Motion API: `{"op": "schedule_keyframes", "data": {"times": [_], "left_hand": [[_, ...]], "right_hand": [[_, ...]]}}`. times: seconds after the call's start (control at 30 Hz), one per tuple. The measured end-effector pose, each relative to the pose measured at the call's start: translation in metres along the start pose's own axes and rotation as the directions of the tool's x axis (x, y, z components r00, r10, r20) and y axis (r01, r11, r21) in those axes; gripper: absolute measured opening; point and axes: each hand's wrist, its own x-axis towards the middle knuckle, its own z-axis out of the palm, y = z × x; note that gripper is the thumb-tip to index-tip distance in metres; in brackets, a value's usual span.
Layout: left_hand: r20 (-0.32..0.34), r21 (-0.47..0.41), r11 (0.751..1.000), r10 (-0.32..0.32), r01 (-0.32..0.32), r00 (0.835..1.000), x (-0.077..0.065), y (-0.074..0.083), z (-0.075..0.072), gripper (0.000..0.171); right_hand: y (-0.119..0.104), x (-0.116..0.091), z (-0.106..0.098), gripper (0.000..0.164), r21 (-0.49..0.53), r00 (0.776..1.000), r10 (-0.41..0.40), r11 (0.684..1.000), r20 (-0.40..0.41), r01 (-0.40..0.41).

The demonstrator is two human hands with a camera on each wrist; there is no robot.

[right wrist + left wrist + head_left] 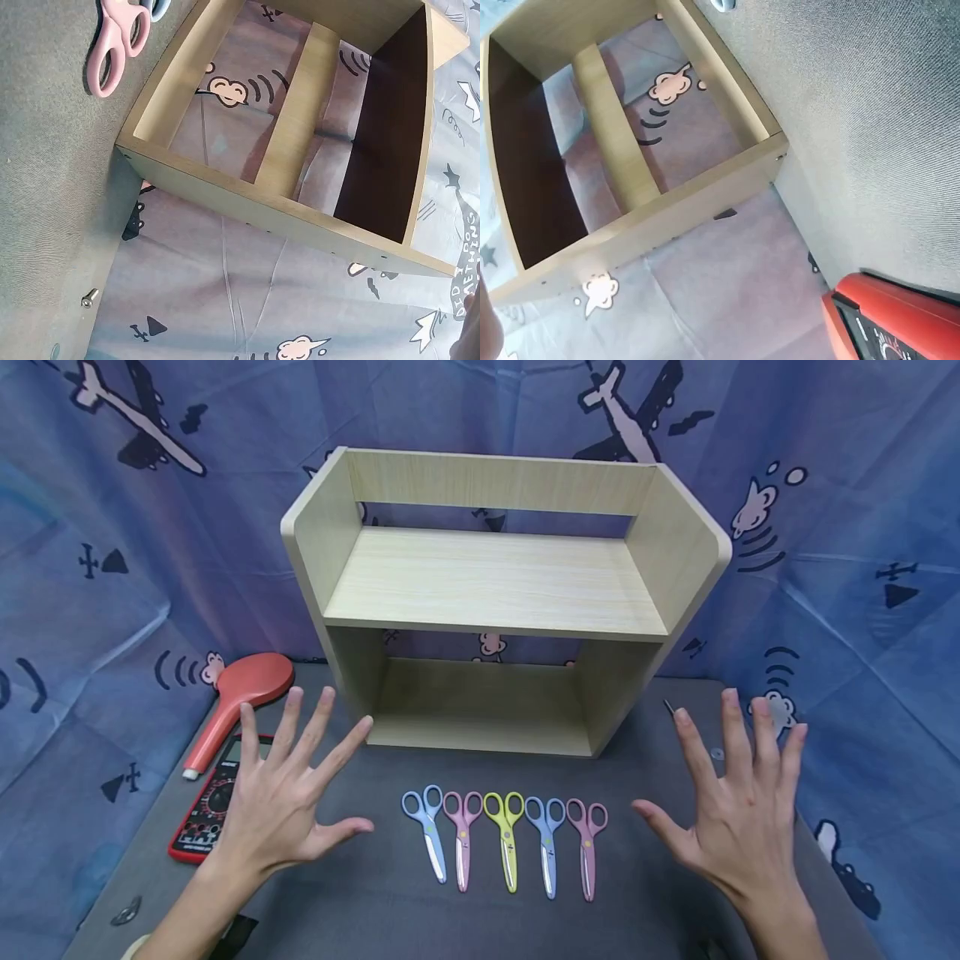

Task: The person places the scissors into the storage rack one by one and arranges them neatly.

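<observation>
Both hands hover with fingers spread over the grey table, holding nothing. My left hand partly covers a red-and-black multimeter in the head view. On the other side, my right hand is spread to the right of several scissors laid in a row, handles toward the shelf. From left they are blue scissors, pink scissors, yellow-green scissors, blue scissors and pink scissors. The right wrist view shows pink scissors handles at its upper left.
A pale wooden two-tier shelf stands behind the scissors. At the left lies a red paddle-shaped thing with a handle. A small metal screw lies right of the shelf. A blue patterned cloth hangs around the table.
</observation>
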Motion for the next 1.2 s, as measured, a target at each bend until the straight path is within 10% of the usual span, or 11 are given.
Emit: {"op": "schedule_keyframes", "data": {"times": [0.37, 0.7, 0.87, 1.03, 1.2], "left_hand": [[-0.003, -0.019, 0.999, -0.026, 0.026, 1.000, 0.000, 0.000, -0.001, 0.100], [-0.136, -0.226, 0.965, -0.164, 0.131, 0.977, 0.009, -0.004, 0.013, 0.085], [-0.194, -0.404, 0.896, -0.281, 0.185, 0.940, 0.014, -0.008, 0.024, 0.065], [-0.189, -0.581, 0.775, -0.425, 0.248, 0.885, 0.020, -0.016, 0.034, 0.054], [-0.169, -0.676, 0.676, -0.530, 0.293, 0.831, 0.028, -0.023, 0.044, 0.057]], "right_hand": [[-0.003, -0.003, 0.008, 0.099, 0.046, 0.999, -0.020, 0.999, -0.039, 0.022], [-0.013, -0.008, 0.024, 0.094, 0.233, 0.997, -0.002, 0.972, 0.073, -0.015], [-0.020, -0.012, 0.036, 0.085, 0.389, 0.979, 0.031, 0.915, 0.202, -0.109], [-0.018, -0.020, 0.055, 0.083, 0.471, 0.946, 0.038, 0.860, 0.323, -0.195], [-0.007, -0.025, 0.078, 0.065, 0.539, 0.875, -0.024, 0.796, 0.483, -0.275]]}}
